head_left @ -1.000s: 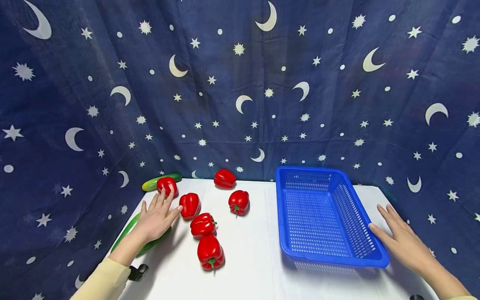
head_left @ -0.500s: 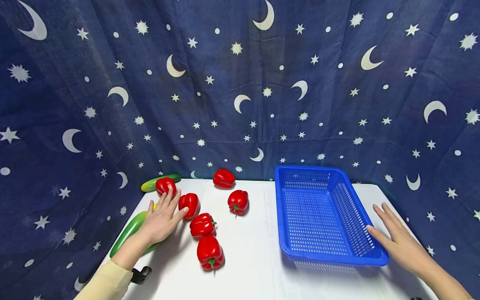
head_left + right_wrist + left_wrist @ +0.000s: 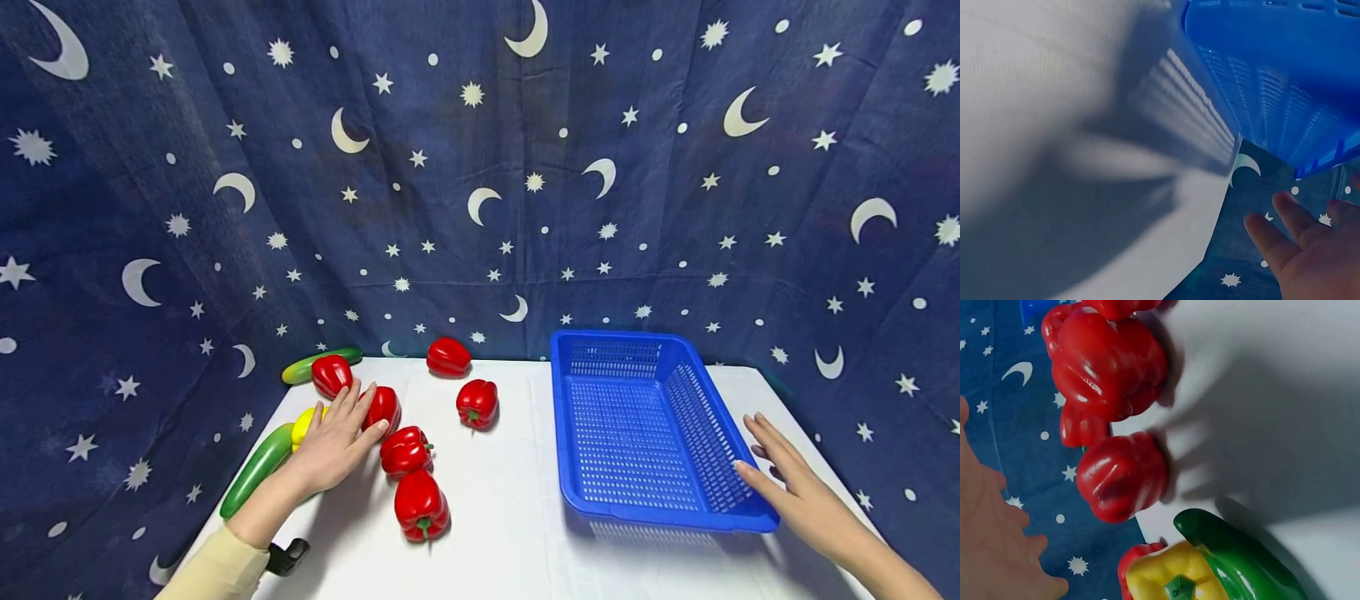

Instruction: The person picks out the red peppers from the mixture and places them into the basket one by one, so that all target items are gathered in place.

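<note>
My left hand (image 3: 333, 450) hovers with spread fingers over the left side of the table, its fingertips overlapping a red bell pepper (image 3: 384, 410) in the head view. Under and beside it lie a yellow bell pepper (image 3: 302, 427) and a long green cucumber (image 3: 258, 471). In the left wrist view, the yellow pepper (image 3: 1175, 569) is against a green vegetable (image 3: 1241, 562), with red peppers (image 3: 1122, 478) nearby. My right hand (image 3: 806, 496) is held beside the right rim of an empty blue plastic basket (image 3: 660, 521), thumb close to that rim. Neither hand holds anything.
More red peppers (image 3: 422, 504) are spread across the left and middle of the white table (image 3: 502, 517). A yellow-green cucumber (image 3: 300, 369) lies at the back left edge. Behind stands a dark blue curtain (image 3: 450, 150) with moons and stars.
My left hand has drifted right, uncovering the yellow pepper and more of the green cucumber. Some fingers of my right hand have bent slightly beside the basket. Peppers and basket stay put.
</note>
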Available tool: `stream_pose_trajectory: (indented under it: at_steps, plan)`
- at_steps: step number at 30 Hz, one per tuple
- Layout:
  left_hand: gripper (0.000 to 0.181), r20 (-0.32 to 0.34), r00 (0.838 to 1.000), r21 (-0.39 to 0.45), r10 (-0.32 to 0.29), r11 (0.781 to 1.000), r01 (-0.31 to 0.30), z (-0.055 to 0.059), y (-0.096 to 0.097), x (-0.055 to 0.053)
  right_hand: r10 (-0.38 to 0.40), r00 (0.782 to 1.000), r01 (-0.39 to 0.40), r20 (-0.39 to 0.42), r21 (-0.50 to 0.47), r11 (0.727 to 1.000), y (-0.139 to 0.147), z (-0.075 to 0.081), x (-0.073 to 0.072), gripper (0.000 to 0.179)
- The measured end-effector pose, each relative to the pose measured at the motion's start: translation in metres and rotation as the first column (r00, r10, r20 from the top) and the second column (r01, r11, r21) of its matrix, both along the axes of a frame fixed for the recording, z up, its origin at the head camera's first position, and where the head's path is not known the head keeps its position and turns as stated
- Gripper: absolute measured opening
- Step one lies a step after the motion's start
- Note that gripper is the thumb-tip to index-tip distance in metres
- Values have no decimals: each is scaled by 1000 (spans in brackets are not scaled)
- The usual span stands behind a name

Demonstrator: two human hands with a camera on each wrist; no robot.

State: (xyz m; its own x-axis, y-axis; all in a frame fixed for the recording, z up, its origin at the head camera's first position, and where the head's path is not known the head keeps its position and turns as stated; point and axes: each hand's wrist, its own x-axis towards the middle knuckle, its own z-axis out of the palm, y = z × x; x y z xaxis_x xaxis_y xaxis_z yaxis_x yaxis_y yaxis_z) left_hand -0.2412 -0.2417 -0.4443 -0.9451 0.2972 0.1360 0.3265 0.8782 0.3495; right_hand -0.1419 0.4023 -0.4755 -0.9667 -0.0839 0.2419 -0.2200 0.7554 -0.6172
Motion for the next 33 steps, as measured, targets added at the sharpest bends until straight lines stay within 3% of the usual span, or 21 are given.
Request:
stream_pose_trajectory:
  at_steps: [14, 23, 33]
  plan:
    - [76, -27, 995, 83, -91, 992, 93, -2, 12, 9, 16, 995, -11, 97, -48, 999, -2, -4, 8, 77]
    - [70, -64, 986, 142, -157, 976, 164, -5, 18, 19, 36, 998, -31, 58, -78, 996, -4, -7, 18, 74]
    - [72, 43, 983, 175, -179, 970, 169, -9, 22, 29, 71, 995, -80, -71, -132, 988, -6, -10, 29, 58]
